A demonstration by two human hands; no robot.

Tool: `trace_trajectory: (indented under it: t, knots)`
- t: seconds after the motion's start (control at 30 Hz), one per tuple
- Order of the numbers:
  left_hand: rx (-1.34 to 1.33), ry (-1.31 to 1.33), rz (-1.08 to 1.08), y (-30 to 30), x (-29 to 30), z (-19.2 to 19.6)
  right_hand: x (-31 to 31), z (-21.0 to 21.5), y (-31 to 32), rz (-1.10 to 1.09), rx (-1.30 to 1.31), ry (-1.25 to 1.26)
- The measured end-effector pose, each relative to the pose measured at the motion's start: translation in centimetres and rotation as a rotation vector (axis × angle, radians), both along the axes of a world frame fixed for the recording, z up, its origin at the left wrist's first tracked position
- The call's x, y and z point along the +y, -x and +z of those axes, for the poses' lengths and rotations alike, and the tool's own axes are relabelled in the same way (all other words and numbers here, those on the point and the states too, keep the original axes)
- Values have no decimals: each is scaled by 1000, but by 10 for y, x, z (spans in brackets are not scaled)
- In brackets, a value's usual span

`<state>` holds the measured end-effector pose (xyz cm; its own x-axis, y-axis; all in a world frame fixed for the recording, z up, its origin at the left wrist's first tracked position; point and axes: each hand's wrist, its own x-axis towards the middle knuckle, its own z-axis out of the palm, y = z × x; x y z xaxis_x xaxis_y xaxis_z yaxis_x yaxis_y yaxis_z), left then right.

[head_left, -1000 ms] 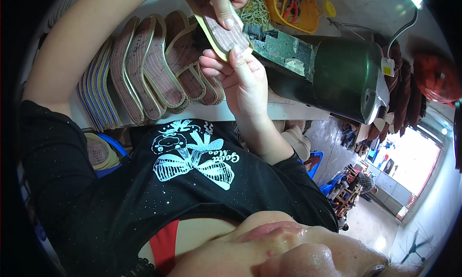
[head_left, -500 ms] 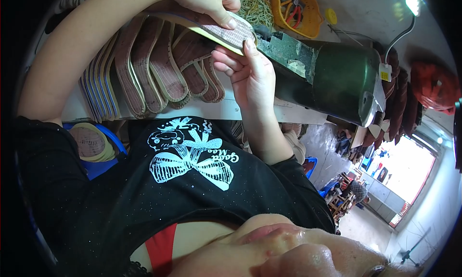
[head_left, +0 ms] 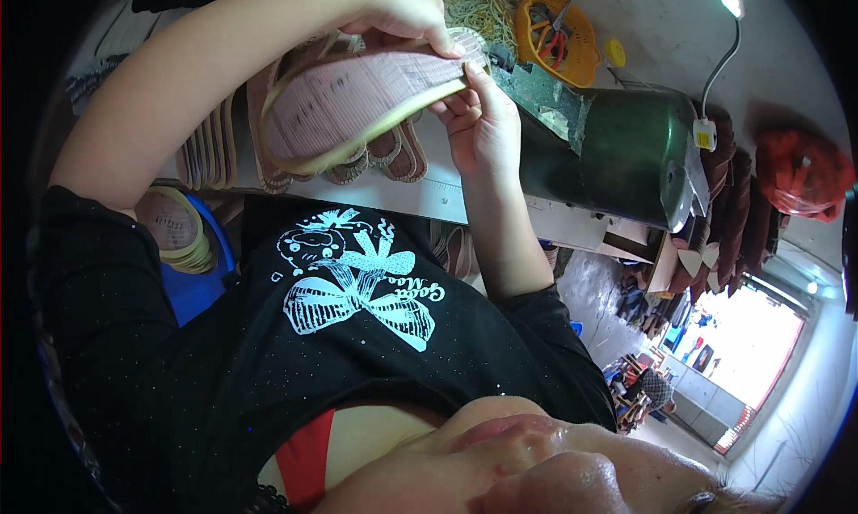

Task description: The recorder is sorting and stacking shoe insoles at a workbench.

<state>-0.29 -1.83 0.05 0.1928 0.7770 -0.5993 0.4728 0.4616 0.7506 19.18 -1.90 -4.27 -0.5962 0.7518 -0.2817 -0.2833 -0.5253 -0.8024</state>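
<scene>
Where soles (head_left: pixel 304 170) crowd: white workbench (head_left: pixel 447 197).

Pink shoe sole (head_left: pixel 357 103) between 2 hands

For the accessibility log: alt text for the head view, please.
Both hands hold a pink shoe sole with a yellow edge: left hand on top, right hand at its end. More soles stand stacked on the workbench, beside a green machine.
</scene>
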Motion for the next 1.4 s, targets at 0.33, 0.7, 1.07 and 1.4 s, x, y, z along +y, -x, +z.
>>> trace_trajectory:
  t: [0.33, 0.7, 1.07, 1.4]
  knots:
    - [-185, 93, 169, -13, -7, -6, -20, 4, -43, 224, -200, -69]
    - [551, -517, -1, 4, 25, -7, -27, -16, -26, 76, -174, -99]
    - [-395, -295, 186, 5, 4, -22, -12, -9, -6, -59, -137, -36]
    - [-392, -82, 363, 6, 23, -27, -38, -10, -5, 52, -159, -25]
